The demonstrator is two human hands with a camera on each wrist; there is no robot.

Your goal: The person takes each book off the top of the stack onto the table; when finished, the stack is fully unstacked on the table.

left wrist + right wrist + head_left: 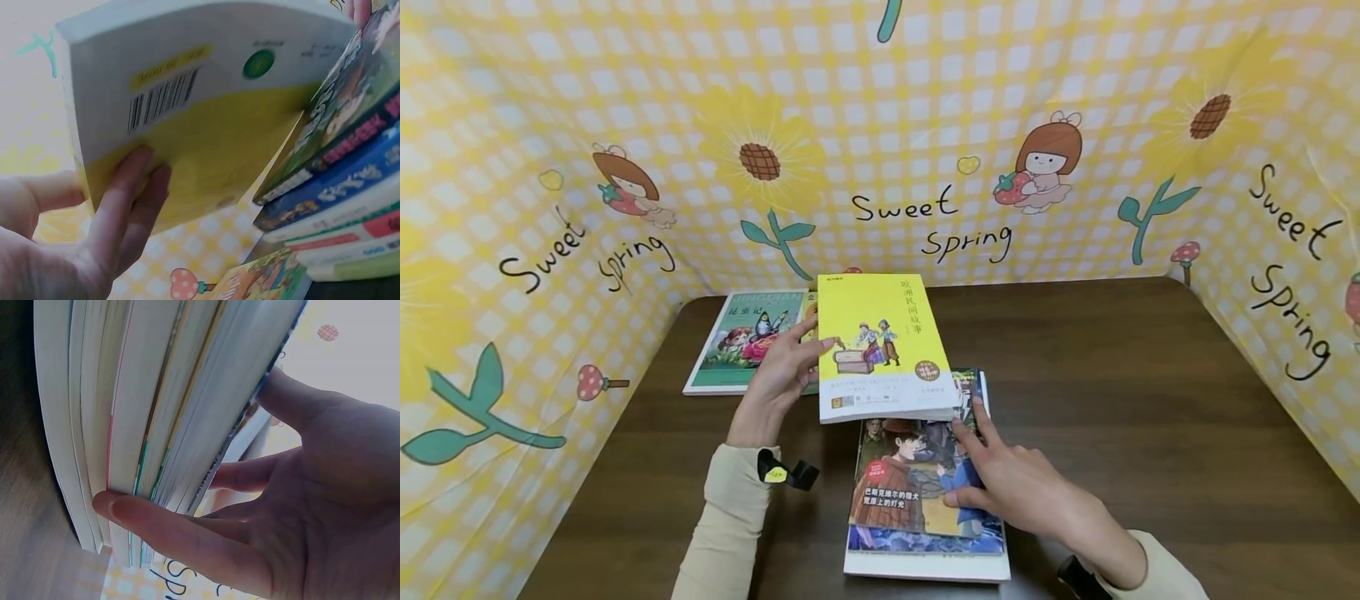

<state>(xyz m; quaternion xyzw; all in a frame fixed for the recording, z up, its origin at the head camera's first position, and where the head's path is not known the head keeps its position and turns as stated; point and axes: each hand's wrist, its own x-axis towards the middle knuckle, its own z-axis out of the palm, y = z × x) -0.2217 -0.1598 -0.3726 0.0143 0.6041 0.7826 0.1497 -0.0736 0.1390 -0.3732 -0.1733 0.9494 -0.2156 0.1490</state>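
Observation:
My left hand [778,379] grips a yellow paperback book [880,333] by its left edge, thumb on the front cover and fingers under the back. In the left wrist view the barcode on its back cover [200,150] shows. The book is raised and tilted, its lower right corner overlapping the stack in the head view. My right hand [1026,487] rests on the right side of a stack of several books, whose top book [898,492] has an illustrated cover with a figure in a cap. In the right wrist view one finger [181,534] lies across the page edges.
A green children's book [741,342] lies flat at the back left of the dark wooden table [1090,350], another cover beside it partly hidden behind the yellow book. A yellow checked cloth [880,125] hangs round the back and sides.

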